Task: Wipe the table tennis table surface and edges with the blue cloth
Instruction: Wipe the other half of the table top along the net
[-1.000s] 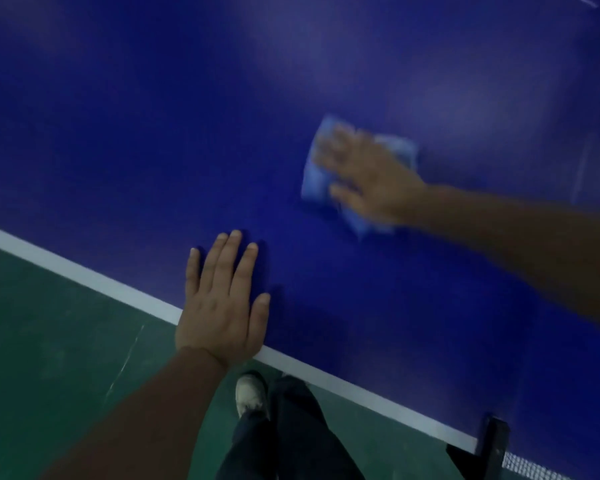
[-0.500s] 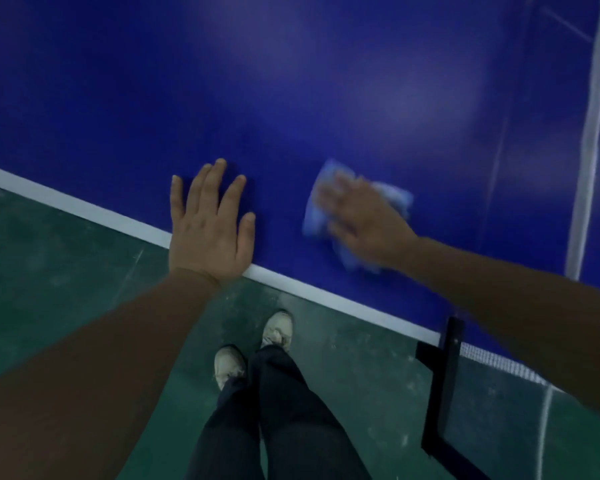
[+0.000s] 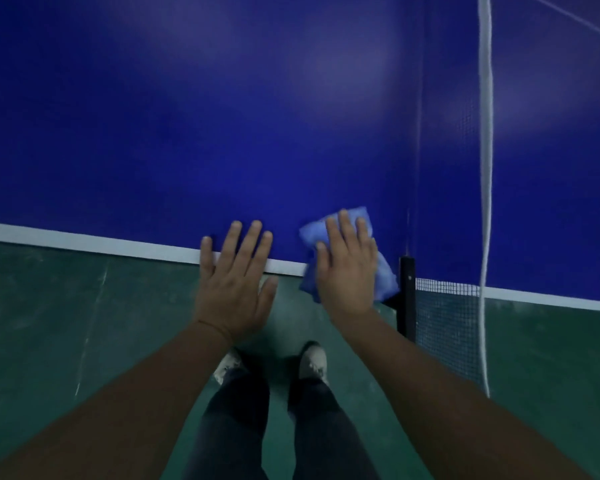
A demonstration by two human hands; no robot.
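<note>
The dark blue table tennis table (image 3: 222, 116) fills the upper part of the head view, with a white stripe along its near edge. The light blue cloth (image 3: 310, 233) lies folded at that near edge, partly hanging past it. My right hand (image 3: 349, 268) presses flat on the cloth with straight fingers. My left hand (image 3: 236, 282) rests flat beside it, fingers spread on the edge stripe and palm out over the floor.
The black net post (image 3: 406, 296) stands just right of the cloth, and the net (image 3: 447, 323) with its white top cord runs away across the table. Green floor (image 3: 66, 323) lies below the edge. My legs and white shoes (image 3: 312, 363) are directly under my hands.
My right hand has dragged the cloth from mid-table back to the near edge beside the net post. My left hand slid back until only its fingers lie on the edge. The view shifted right.
</note>
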